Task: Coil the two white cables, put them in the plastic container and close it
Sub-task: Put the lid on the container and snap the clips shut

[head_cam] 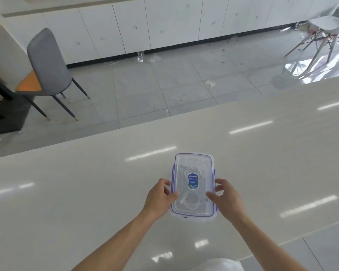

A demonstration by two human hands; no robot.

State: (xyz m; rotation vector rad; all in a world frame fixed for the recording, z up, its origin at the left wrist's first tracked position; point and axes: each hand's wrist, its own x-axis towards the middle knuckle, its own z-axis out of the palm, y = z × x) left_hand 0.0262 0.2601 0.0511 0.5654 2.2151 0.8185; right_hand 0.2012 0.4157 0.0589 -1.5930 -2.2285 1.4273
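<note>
A clear plastic container (192, 165) with purple-edged lid and a blue label lies on the glossy white table, its lid on top. Two coiled white cables (190, 201) show through the lid inside it. My left hand (160, 195) grips the container's left long side, thumb on the lid and fingers at the purple side clip. On the right long side, my right hand (224, 197) does the same, thumb resting on the lid. Whether the side clips are latched is unclear.
The white table (86, 192) stretches wide to both sides, its far edge running diagonally. Beyond it on the tiled floor stand a grey chair (47, 63) at the left and a white chair (329, 26) at the far right, before white cabinets.
</note>
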